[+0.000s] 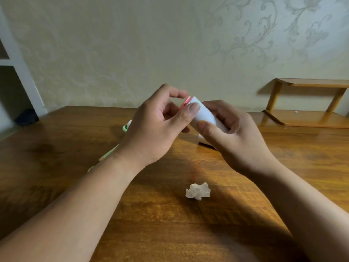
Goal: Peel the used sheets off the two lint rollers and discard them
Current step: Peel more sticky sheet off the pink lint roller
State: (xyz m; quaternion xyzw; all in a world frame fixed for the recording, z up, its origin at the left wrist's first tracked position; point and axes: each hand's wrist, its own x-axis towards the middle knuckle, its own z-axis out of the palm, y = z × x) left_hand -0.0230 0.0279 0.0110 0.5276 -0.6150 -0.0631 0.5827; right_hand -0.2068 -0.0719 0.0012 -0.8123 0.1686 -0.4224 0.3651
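Both hands are up over the wooden table (56, 148), and between them sits the pink lint roller (203, 115), tilted, its pink end cap (186, 103) pointing up and away toward the wall; the right hand (232, 137) has it wrapped, fingers curled round the far side of the white roll and the thumb laid across the near side; the left hand (156, 127) works the upper end, thumb tip pressed onto the white paper just beside the cap, the other fingers curled behind that end, the index finger lifted a little above it; so both hands are grasping the same roller, held clear of the tabletop; a bit of white shows just under the right hand, and what it is cannot be made out; the green lint roller (126, 127) lies on the table behind the left wrist, mostly hidden by the forearm, its handle running toward the near left; nearer the person, between the two forearms, a crumpled white sheet (198, 191) rests on the wood, well apart from either hand; at the far right a low wooden shelf (309, 118) stands against the patterned wall.
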